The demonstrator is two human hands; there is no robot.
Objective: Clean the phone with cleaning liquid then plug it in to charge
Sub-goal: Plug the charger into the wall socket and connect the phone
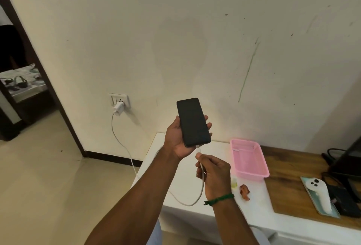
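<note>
My left hand [176,137] grips a black phone [193,122] upright, its dark screen facing me, above the left end of the white table [195,211]. My right hand [214,172] pinches the white charging cable [202,178] just below the phone. The cable's plug [198,146] sits at the phone's bottom port. The cable loops down and left to a white charger [118,108] in the wall socket [119,100]. A small bottle of yellowish liquid [234,183] stands on the table behind my right hand.
A pink plastic basket [249,159] stands on the table to the right. Beside it lies a crumpled reddish cloth [244,191]. On the wooden top [289,166] further right lie a white device [320,196] and black electronics. A doorway opens at the left.
</note>
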